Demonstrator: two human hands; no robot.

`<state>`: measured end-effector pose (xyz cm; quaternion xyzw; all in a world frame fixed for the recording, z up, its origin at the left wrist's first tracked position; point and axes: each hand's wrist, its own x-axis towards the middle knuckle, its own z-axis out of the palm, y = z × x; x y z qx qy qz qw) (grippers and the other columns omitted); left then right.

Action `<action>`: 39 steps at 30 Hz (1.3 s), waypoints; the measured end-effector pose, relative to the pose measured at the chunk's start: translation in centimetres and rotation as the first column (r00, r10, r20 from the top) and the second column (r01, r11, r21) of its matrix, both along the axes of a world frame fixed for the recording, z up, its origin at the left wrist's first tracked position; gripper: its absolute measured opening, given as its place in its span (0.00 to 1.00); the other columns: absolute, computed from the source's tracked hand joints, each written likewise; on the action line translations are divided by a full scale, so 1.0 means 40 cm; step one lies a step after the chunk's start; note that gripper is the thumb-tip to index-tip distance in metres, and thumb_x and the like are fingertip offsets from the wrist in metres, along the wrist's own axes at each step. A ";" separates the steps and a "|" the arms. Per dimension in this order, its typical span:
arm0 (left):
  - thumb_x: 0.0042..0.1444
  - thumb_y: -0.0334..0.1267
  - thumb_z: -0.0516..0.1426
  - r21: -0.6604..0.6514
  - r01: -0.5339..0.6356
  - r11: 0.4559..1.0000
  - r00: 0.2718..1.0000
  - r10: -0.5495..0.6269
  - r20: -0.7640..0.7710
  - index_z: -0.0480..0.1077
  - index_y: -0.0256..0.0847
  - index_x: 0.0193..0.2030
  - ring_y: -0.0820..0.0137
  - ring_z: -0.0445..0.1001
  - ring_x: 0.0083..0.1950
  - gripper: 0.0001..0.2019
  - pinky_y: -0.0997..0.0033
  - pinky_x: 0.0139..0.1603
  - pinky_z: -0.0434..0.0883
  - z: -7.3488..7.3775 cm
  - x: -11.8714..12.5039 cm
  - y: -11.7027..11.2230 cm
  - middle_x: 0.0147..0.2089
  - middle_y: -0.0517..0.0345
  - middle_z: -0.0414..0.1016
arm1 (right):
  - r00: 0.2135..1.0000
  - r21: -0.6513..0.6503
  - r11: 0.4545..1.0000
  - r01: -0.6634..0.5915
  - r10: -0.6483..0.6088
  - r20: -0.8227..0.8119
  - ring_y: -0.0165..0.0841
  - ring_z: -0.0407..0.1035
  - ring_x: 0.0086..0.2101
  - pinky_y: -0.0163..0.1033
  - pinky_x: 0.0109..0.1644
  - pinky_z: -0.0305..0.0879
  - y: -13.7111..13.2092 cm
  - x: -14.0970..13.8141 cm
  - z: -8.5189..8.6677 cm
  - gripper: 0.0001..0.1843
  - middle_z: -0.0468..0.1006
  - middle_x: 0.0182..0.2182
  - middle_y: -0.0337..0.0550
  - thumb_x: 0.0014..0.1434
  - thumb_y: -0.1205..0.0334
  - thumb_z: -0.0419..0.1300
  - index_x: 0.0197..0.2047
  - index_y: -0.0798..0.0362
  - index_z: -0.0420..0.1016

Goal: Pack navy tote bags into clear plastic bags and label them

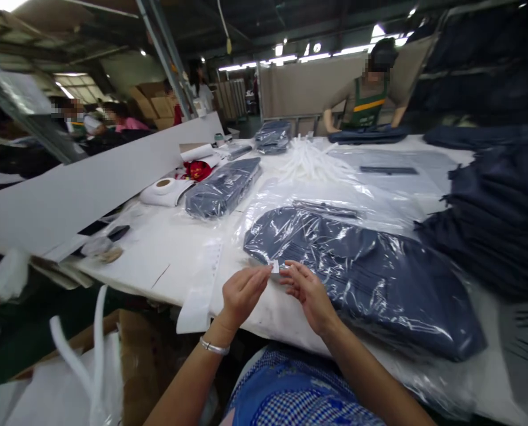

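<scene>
My left hand (245, 293) pinches a small white sticker (275, 267) between thumb and fingertips, above the table's near edge. Just to its right, my right hand (307, 290) has its fingers apart, close to the sticker; whether it touches it I cannot tell. Beyond and to the right lies a dark blue folded garment in a clear plastic bag (356, 266). Left of my hands, a strip of white label paper (201, 290) hangs over the table edge.
Another bagged garment (223, 188) lies further back, beside a white roll (164, 192). White strips (312, 163) are heaped mid-table. Dark garments (498, 219) pile up at right. A cardboard box (135, 361) stands below left. A co-worker (370, 97) stands across the table.
</scene>
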<state>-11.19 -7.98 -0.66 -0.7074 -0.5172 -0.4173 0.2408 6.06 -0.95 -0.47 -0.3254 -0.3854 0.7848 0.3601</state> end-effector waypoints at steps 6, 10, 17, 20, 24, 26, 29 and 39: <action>0.60 0.24 0.59 -0.103 0.327 0.939 0.937 -0.336 -0.095 0.68 0.41 0.61 0.69 0.80 0.48 0.22 0.69 0.51 0.77 0.002 0.084 0.038 0.46 0.53 0.83 | 0.995 0.045 0.997 0.055 -0.059 0.077 0.29 0.71 0.34 0.31 0.32 0.60 0.022 0.129 0.008 0.25 0.77 0.36 0.39 0.55 0.48 0.67 0.52 0.49 0.74; 0.60 0.24 0.58 -0.154 0.416 0.896 0.902 -0.428 -0.055 0.68 0.41 0.61 0.68 0.80 0.50 0.22 0.68 0.51 0.77 -0.005 0.132 0.057 0.47 0.52 0.82 | 0.989 0.092 0.990 0.108 -0.117 0.096 0.28 0.68 0.31 0.32 0.31 0.59 0.025 0.181 0.007 0.25 0.76 0.32 0.36 0.52 0.52 0.69 0.51 0.50 0.73; 0.63 0.32 0.57 -0.293 0.461 0.838 0.871 -0.365 0.328 0.70 0.44 0.59 0.68 0.80 0.47 0.17 0.69 0.48 0.77 0.048 0.223 0.086 0.48 0.51 0.81 | 0.969 0.335 0.938 0.094 -0.163 0.183 0.28 0.69 0.31 0.35 0.37 0.65 0.025 0.265 0.013 0.26 0.75 0.32 0.35 0.56 0.56 0.66 0.57 0.50 0.69; 0.61 0.38 0.61 -0.447 0.527 0.723 0.819 -0.292 0.494 0.72 0.44 0.57 0.69 0.80 0.42 0.17 0.69 0.44 0.78 0.062 0.251 0.109 0.47 0.52 0.81 | 0.947 0.428 0.904 0.007 -0.143 0.287 0.30 0.72 0.35 0.38 0.42 0.67 0.023 0.300 0.027 0.24 0.77 0.35 0.37 0.59 0.58 0.64 0.58 0.49 0.69; 0.58 0.39 0.63 -0.540 0.592 0.598 0.759 -0.189 0.623 0.76 0.45 0.51 0.70 0.79 0.37 0.14 0.70 0.41 0.77 0.058 0.267 0.137 0.39 0.57 0.82 | 0.906 0.483 0.875 -0.035 -0.177 0.386 0.32 0.74 0.35 0.39 0.42 0.69 0.019 0.322 0.038 0.24 0.79 0.37 0.39 0.61 0.56 0.62 0.60 0.47 0.69; 0.58 0.39 0.63 -0.530 0.605 0.594 0.709 -0.099 0.698 0.76 0.44 0.51 0.69 0.79 0.37 0.14 0.71 0.39 0.77 0.052 0.271 0.148 0.38 0.57 0.81 | 0.865 0.516 0.856 0.007 -0.265 0.426 0.31 0.74 0.34 0.39 0.40 0.70 0.018 0.322 0.039 0.26 0.79 0.43 0.42 0.61 0.54 0.61 0.62 0.47 0.67; 0.57 0.42 0.63 -0.467 0.619 0.632 0.581 0.032 0.813 0.75 0.42 0.52 0.69 0.78 0.37 0.17 0.71 0.38 0.77 0.040 0.278 0.164 0.38 0.56 0.79 | 0.820 0.522 0.851 0.060 -0.340 0.460 0.32 0.74 0.35 0.38 0.37 0.70 0.021 0.311 0.036 0.30 0.77 0.48 0.46 0.60 0.51 0.62 0.63 0.47 0.64; 0.55 0.44 0.64 -0.337 0.763 0.551 0.310 0.146 0.939 0.70 0.40 0.57 0.68 0.79 0.35 0.24 0.65 0.37 0.80 0.041 0.266 0.276 0.39 0.56 0.76 | 0.846 0.445 0.895 0.032 -0.261 0.466 0.33 0.73 0.32 0.39 0.40 0.68 0.162 0.296 0.056 0.29 0.79 0.33 0.39 0.57 0.53 0.63 0.60 0.51 0.66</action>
